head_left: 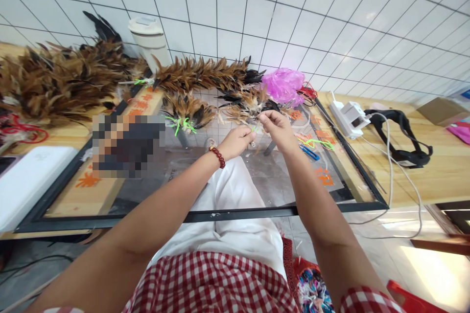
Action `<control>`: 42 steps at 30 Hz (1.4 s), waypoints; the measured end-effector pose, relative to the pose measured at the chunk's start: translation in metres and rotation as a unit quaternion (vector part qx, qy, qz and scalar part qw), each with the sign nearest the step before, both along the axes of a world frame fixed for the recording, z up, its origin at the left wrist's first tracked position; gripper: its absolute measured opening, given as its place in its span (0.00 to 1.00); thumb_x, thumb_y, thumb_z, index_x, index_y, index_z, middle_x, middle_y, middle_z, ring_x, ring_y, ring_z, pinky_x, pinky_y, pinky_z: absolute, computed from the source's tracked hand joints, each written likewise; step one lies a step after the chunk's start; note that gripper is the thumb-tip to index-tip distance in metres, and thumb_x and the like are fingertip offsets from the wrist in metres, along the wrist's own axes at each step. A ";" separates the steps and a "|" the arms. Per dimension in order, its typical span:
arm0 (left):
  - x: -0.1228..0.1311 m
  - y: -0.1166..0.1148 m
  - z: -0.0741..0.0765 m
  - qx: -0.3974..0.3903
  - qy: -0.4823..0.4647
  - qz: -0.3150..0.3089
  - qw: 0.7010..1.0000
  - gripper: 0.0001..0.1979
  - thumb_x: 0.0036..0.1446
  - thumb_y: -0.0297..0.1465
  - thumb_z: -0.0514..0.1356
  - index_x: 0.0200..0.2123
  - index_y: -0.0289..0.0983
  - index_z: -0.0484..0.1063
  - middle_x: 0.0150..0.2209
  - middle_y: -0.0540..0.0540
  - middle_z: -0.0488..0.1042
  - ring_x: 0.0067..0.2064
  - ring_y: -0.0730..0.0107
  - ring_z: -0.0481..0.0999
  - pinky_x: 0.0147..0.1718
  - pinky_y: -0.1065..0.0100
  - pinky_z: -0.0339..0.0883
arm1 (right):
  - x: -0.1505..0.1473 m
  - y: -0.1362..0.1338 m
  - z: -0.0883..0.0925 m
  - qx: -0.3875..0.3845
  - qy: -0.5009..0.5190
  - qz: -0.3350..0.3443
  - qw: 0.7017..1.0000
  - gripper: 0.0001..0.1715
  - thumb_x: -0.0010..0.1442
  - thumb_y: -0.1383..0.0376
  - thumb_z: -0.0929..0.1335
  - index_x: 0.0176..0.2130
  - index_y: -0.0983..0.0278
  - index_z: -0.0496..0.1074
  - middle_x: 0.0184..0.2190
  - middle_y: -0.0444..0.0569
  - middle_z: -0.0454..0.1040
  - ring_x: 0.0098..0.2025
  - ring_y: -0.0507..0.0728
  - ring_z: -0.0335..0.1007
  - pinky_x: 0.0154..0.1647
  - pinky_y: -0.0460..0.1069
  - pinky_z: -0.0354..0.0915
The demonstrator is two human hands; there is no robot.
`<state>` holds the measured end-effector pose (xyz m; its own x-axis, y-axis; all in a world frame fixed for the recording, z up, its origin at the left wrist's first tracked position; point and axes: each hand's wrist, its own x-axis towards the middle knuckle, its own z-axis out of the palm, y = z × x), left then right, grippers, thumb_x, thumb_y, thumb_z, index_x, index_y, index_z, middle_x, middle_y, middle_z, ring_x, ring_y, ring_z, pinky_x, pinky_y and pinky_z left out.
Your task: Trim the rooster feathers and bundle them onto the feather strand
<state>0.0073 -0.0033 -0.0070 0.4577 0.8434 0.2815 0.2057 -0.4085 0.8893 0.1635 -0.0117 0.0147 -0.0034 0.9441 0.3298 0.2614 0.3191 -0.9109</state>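
My left hand (238, 141), with a beaded bracelet (217, 156) at the wrist, is closed in a pinch on a short bit of green string (256, 128). Close beside it, my right hand (279, 129) also pinches, thumb against fingers, at the near edge of a loose pile of brown and black feathers (246, 105). What lies between those right fingertips is too small to make out. Left of this pile sits a bundle of feathers (189, 110) tied with bright green string (180, 124). Blue scissors or snips (309, 152) lie right of my right forearm.
A long feather strip (201, 74) runs behind, near a white tumbler (149, 39) and pink plastic (282, 85). A large feather heap (62, 80) fills the left. A power strip (345, 115), white cable and black head strap (400, 139) lie right. The black-framed glass (242, 214) has a raised edge.
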 end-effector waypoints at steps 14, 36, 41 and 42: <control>-0.002 0.002 0.000 -0.102 -0.115 0.058 0.986 0.16 0.49 0.38 0.60 0.16 0.36 0.64 0.19 0.51 0.61 0.24 0.75 0.60 0.25 0.70 0.54 | -0.003 0.003 -0.010 -0.043 0.033 0.038 0.998 0.21 0.43 0.49 0.74 0.26 0.64 0.73 0.24 0.43 0.73 0.28 0.50 0.65 0.34 0.48 0.63; -0.013 0.007 0.001 0.203 0.071 0.241 0.946 0.04 0.51 0.29 0.59 0.27 0.39 0.75 0.40 0.46 0.78 0.48 0.61 0.69 0.50 0.58 0.57 | -0.018 -0.003 -0.025 0.007 -0.009 0.015 1.000 0.14 0.47 0.57 0.74 0.27 0.66 0.74 0.23 0.45 0.73 0.23 0.48 0.63 0.25 0.46 0.60; -0.012 0.006 -0.002 0.189 0.064 0.220 0.955 0.07 0.57 0.30 0.57 0.32 0.40 0.76 0.35 0.48 0.80 0.40 0.65 0.74 0.46 0.61 0.60 | -0.018 -0.005 -0.019 -0.013 0.063 0.060 0.996 0.14 0.46 0.56 0.75 0.29 0.65 0.77 0.25 0.45 0.75 0.27 0.50 0.68 0.32 0.47 0.64; -0.012 0.006 -0.002 0.189 0.061 0.220 0.955 0.07 0.56 0.30 0.57 0.32 0.40 0.76 0.34 0.48 0.80 0.39 0.66 0.75 0.46 0.61 0.60 | -0.018 -0.005 -0.019 -0.020 0.074 0.068 0.995 0.14 0.48 0.56 0.74 0.29 0.64 0.77 0.24 0.45 0.75 0.27 0.51 0.69 0.34 0.48 0.65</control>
